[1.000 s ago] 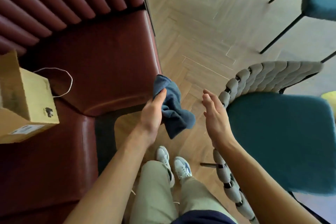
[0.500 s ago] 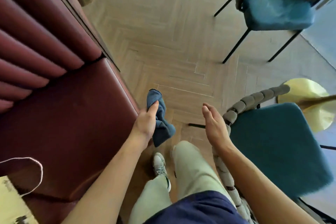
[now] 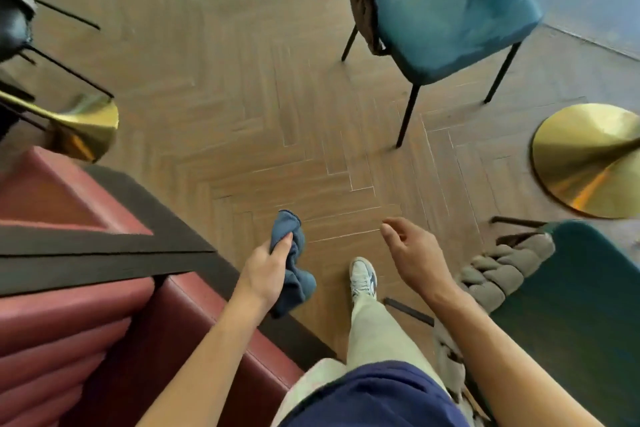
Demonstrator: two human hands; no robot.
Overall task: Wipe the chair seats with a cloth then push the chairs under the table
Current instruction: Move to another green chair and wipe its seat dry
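Note:
My left hand (image 3: 268,265) grips a bunched blue cloth (image 3: 294,263) above the wooden floor, beside the corner of a red bench. My right hand (image 3: 412,253) hangs free to the right with loosely curled fingers and holds nothing. A teal-seated chair (image 3: 450,17) with a grey woven back and black legs stands ahead at the top. A second teal chair (image 3: 581,305) with a grey braided back is close on my right, by my right forearm.
A red padded bench (image 3: 69,305) with a dark ledge fills the lower left. Gold table bases sit at the right (image 3: 588,159) and the left (image 3: 86,128). A dark chair (image 3: 14,21) is at the upper left. My leg and shoe (image 3: 363,277) are on the herringbone floor.
I have turned and stepped away from the bench seat; the far teal chair is now nearer and centred ahead. My left hand still holds the cloth. My right hand's fingers have curled loosely.

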